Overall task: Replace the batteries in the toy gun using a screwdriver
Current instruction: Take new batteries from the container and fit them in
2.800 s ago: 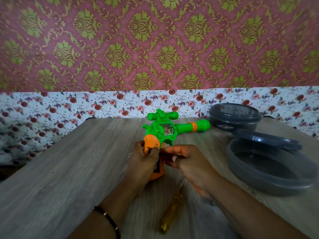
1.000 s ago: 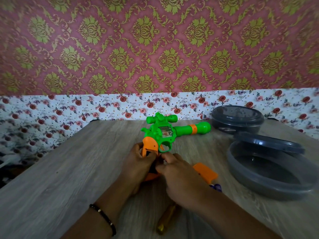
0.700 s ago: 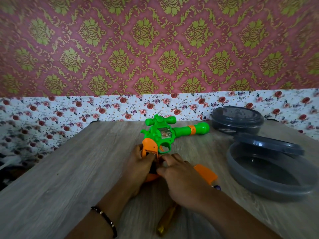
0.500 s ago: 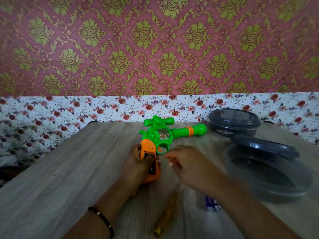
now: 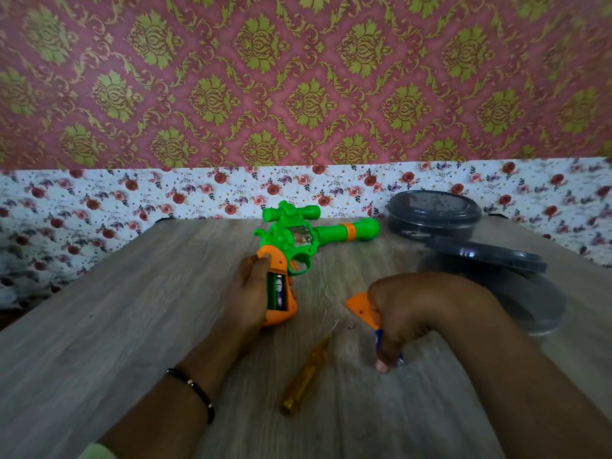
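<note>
A green toy gun [image 5: 298, 235] with an orange grip lies on the wooden table [image 5: 116, 309], barrel pointing right. My left hand [image 5: 250, 293] grips the orange handle, whose open compartment shows a battery [image 5: 277, 291] inside. My right hand [image 5: 407, 313] sits to the right, its fingers curled round a blue battery [image 5: 381, 339] at the table surface. The orange compartment cover [image 5: 359, 306] lies just left of that hand, partly hidden by it. A yellow-handled screwdriver [image 5: 306, 379] lies loose on the table between my forearms, tip pointing away.
Two dark grey round containers stand at the right: a lidded one [image 5: 433, 215] at the back and a larger one [image 5: 530, 293] with its lid [image 5: 486, 253] resting askew on top. A tiny screw [image 5: 351, 326] lies near the cover. Floral wallpaper backs the table.
My right hand left the gun's handle and moved right and toward me, down onto the loose blue battery. The compartment now shows open with a battery inside. My left hand kept its hold.
</note>
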Action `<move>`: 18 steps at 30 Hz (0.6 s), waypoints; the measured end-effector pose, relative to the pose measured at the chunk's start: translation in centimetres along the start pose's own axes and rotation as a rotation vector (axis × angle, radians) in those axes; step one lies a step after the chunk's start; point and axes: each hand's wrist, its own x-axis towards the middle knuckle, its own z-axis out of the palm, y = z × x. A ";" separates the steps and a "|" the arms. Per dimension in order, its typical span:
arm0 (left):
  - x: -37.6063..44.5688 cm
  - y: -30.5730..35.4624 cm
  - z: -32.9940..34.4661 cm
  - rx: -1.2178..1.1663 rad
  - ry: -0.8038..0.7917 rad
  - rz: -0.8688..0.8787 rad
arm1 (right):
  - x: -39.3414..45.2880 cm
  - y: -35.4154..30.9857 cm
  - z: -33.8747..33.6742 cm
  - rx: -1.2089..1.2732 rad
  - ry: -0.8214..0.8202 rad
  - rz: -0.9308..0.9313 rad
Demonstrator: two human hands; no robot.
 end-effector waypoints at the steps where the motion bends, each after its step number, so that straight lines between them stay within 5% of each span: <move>1: 0.1 -0.1 -0.1 -0.022 -0.015 -0.026 | 0.0 -0.2 0.0 -0.007 0.002 0.000; 9: 0.0 0.1 -0.2 -0.042 -0.076 -0.091 | -0.2 -0.6 0.1 -0.012 0.074 -0.059; 18: 0.3 -1.2 -0.7 0.054 -0.060 -0.005 | 3.2 -3.9 1.6 0.331 0.657 -0.449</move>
